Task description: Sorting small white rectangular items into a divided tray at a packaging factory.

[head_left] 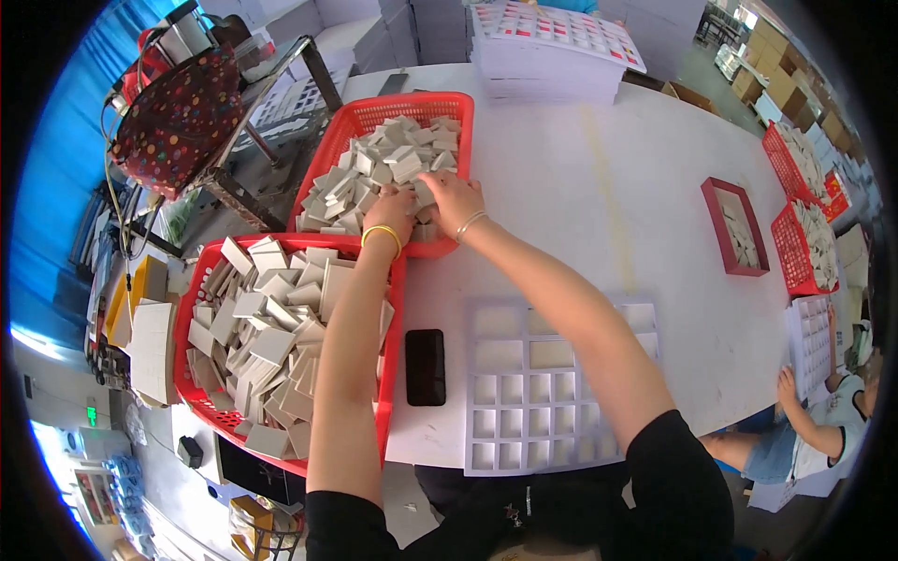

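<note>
Both hands dug into small grey card pieces (393, 159) in the far red basket (449, 103), upper centre of frame.
Left hand (393, 210) and right hand (447, 194) had fingers curled into the pile; what they gripped, cannot tell. Pieces looked light, stiff, thin; best pinched by the edges.

Near red basket (208, 280) of larger pale square pieces (267, 341) at counter's (599, 187) left edge. Black phone (425, 366) flat beside it, just left of white compartment tray (561, 383). Stack of printed sheets (552, 47) at far side. Shallow red box (737, 226) and further red baskets (795, 248) to right. Dotted dark-red bag (178, 122) on rack, far left. Another person (823, 421) seated at lower right.
</note>
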